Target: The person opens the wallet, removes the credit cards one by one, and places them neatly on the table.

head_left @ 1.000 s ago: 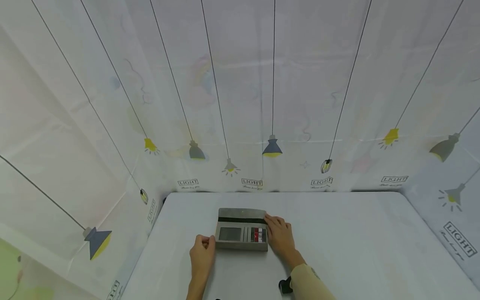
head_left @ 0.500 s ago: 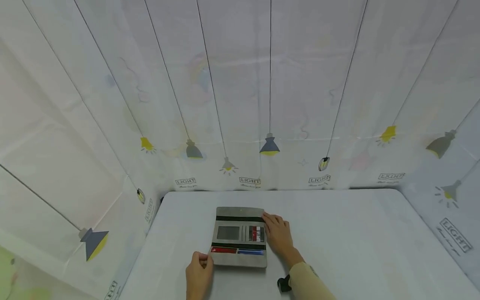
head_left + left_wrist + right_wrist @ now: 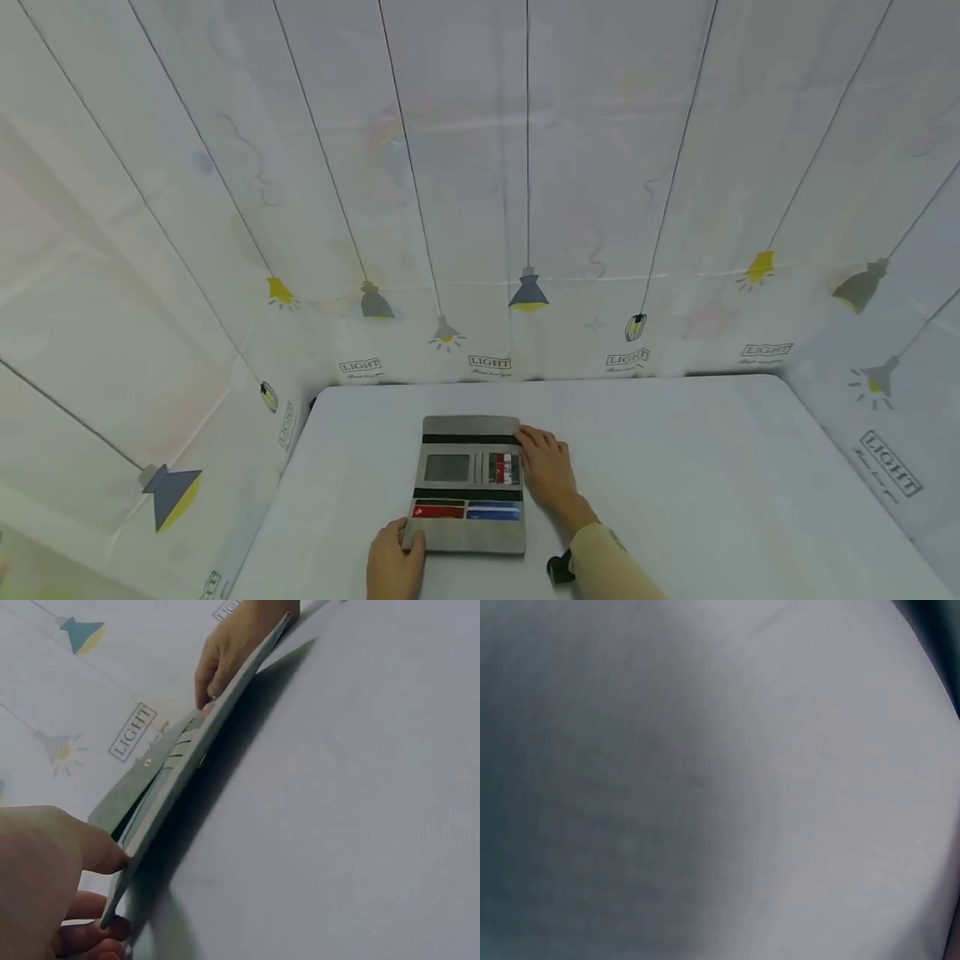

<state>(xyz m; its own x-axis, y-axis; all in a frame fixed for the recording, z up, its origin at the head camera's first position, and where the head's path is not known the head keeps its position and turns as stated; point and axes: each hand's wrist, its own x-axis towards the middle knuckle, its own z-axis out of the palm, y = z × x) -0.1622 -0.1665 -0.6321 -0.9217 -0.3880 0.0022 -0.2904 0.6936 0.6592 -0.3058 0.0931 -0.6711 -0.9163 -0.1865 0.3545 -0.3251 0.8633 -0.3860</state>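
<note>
Left hand under lifted wallet flap

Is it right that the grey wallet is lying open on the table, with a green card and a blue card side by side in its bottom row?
Not quite. The wallet does lie open on the table, but the card beside the blue card in the bottom row is a red card, not green. The head view shows it.

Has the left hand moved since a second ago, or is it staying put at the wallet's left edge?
Yes. The left hand has drawn back toward the person, away from the table's far edge, unfolding the wallet's near flap.
</note>
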